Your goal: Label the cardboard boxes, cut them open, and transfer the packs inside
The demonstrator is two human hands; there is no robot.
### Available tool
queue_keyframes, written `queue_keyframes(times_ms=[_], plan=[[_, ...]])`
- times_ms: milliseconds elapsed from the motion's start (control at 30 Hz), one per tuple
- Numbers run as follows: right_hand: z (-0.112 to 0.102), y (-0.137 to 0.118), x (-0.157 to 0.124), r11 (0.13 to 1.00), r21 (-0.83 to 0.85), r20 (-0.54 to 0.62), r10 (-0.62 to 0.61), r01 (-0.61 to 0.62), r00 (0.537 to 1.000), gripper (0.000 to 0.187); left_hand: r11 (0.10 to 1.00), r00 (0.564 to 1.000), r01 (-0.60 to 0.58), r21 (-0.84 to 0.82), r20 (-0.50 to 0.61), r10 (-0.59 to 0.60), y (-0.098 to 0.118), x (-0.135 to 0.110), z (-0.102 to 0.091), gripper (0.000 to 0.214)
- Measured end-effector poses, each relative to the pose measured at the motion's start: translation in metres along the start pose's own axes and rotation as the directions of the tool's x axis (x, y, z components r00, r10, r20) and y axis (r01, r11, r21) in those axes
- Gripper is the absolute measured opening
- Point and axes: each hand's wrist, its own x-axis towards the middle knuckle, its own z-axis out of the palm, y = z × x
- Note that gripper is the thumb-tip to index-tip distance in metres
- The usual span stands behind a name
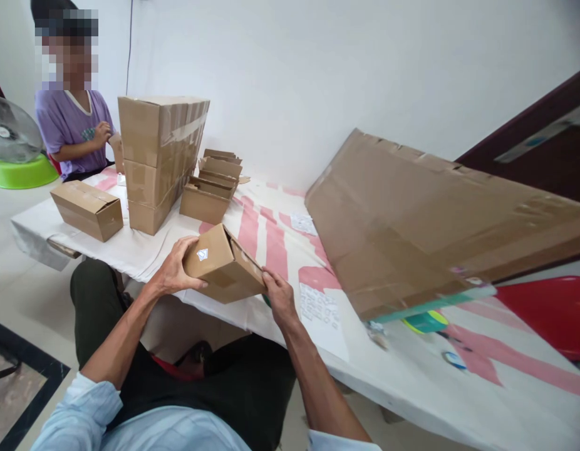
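A small brown cardboard box (224, 269), tilted and with a white-and-blue sticker on one end, is held up over the table's near edge. My left hand (177, 266) grips its left end, thumb underneath and fingers over the far side. At the opposite end, my right hand (279, 293) holds the box by its right corner. The box's top flaps show a narrow gap along the seam. Just beyond stand several open-topped cardboard boxes (205, 200) with their flaps up.
Taped boxes form a tall stack (144, 144), with a single closed box (88, 210) left of it. A big cardboard sheet (440, 219) leans at right, near a tape roll (454, 360) and printed paper (321, 313). Another person (78, 125) sits at the far left, beside a fan (12, 131).
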Motion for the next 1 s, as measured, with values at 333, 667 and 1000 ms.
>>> queue_keyframes(times_ms=[333, 667, 1000], plan=[[0.0, -0.18, -0.016, 0.53, -0.298, 0.284, -0.744, 0.794, 0.604, 0.024, 0.991, 0.998, -0.07, 0.117, 0.008, 0.07, 0.027, 0.008, 0.018, 0.117], [0.012, -0.188, -0.009, 0.064, -0.43, 0.687, -0.624, 0.9, 0.373, 0.016, 0.983, 0.999, -0.033, 0.181, 0.024, 0.029, 0.046, 0.008, 0.036, 0.116], [0.01, -0.19, -0.012, 0.005, -0.431, 0.712, -0.612, 0.902, 0.344, 0.018, 0.983, 1.0, -0.013, 0.185, 0.028, 0.008, 0.059, 0.008, 0.039, 0.115]])
